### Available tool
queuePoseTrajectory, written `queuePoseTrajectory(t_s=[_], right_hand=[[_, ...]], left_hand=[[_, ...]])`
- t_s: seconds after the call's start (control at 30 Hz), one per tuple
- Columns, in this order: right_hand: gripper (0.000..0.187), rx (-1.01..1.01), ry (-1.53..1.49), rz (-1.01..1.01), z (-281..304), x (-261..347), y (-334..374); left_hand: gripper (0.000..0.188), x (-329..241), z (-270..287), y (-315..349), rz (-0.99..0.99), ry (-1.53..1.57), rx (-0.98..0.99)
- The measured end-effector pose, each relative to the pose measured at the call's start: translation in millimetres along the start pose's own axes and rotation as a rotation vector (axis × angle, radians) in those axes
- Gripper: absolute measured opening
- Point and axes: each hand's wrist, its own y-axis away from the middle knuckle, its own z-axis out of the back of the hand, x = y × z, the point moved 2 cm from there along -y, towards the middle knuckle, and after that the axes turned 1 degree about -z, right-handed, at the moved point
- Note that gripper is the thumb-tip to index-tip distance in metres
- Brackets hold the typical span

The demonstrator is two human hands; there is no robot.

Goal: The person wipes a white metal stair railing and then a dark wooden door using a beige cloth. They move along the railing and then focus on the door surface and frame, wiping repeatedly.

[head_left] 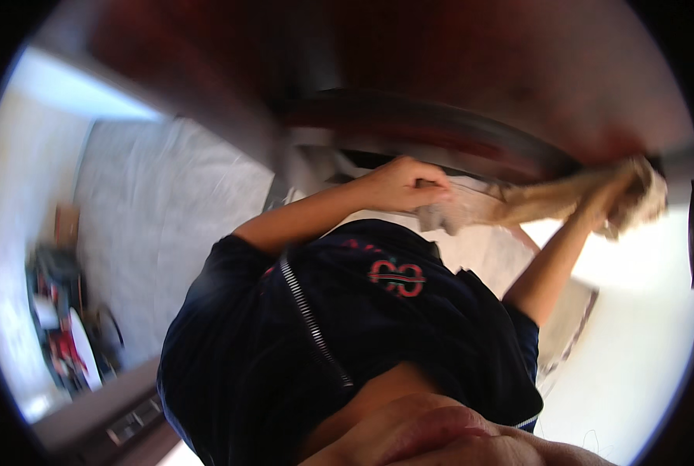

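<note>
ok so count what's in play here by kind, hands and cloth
hands: 2, left hand and right hand
beige cloth: 1, stretched between both hands
total: 3

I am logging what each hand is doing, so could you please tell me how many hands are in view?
2: the left hand grips the grey end of a cloth at centre; the right hand holds its tan end at right.
</note>
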Motion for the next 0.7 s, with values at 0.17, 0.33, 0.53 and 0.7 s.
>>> queuePoseTrajectory(t_s=[0.17,0.33,0.53,0.7], right_hand=[[0.026,0.21,-0.035,-0.168,-4.4,66.7,91.5],[0.032,0.475,-0.715,-0.136,-0.3,172.4,123.1],[0.042,0.769,-1.465,-0.105,5.8,284.6,89.3],[0.05,1.007,-1.815,-0.292,4.0,350.9,71.0]], left_hand=[[0.022,-24.3,29.2,11.2,-0.168,0.11,-0.299],[0.057,-45.2,36.0,14.2,-0.454,-0.559,-0.623],[0.091,-47.6,49.2,40.5,-0.312,-1.215,-0.863],[0.103,-57.3,97.7,65.3,-0.363,-1.336,-1.164]])
